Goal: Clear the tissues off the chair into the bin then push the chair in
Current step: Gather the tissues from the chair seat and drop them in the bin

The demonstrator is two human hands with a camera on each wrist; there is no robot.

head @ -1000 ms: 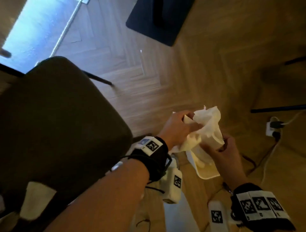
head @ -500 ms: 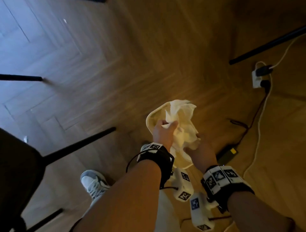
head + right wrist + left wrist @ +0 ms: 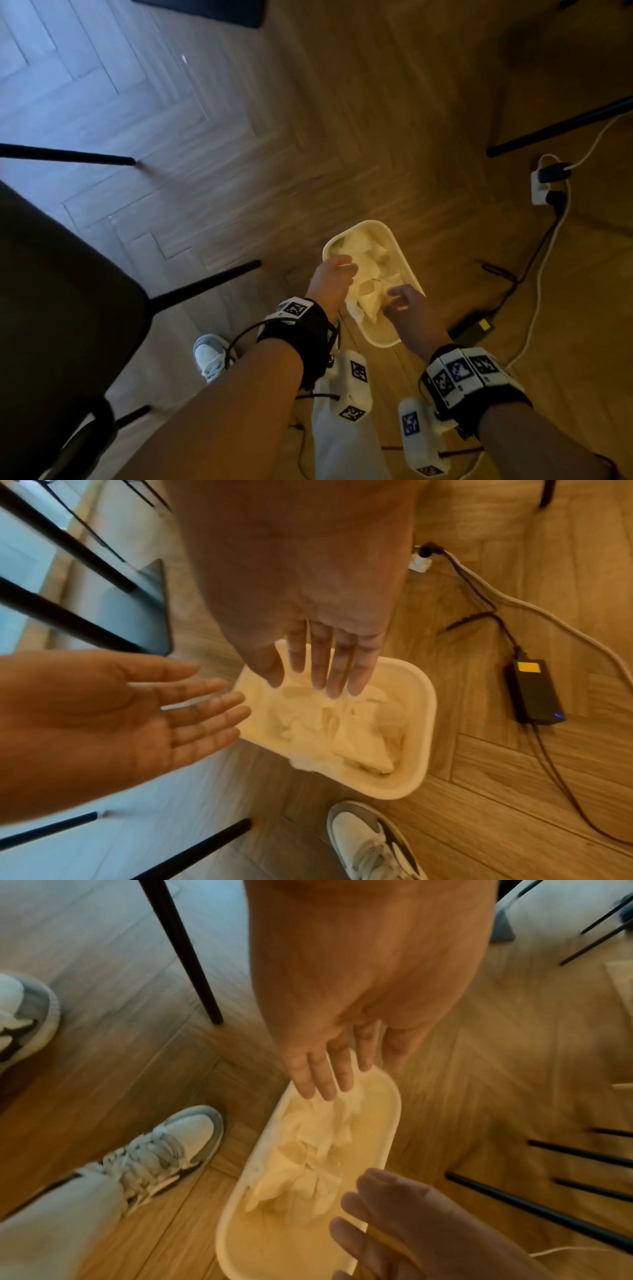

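Both empty, fingers spread: left hand [image 3: 334, 282] and right hand [image 3: 409, 308] over bin [image 3: 407, 263]. Tissues [image 3: 368, 270] heaped inside; could spill if knocked. Chair [image 3: 61, 308] at 9 o'clock, unpushed.

Crumpled white tissues [image 3: 368, 274] are lying piled inside the cream bin [image 3: 409, 270] — the dark chair [image 3: 65, 308] is standing just beside.

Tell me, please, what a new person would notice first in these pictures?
First, the two open hands, the left hand and the right hand, spread over a cream bin on the wooden floor. White tissues lie crumpled inside the bin. A dark chair stands at the left, and a black power adapter lies to the bin's right.
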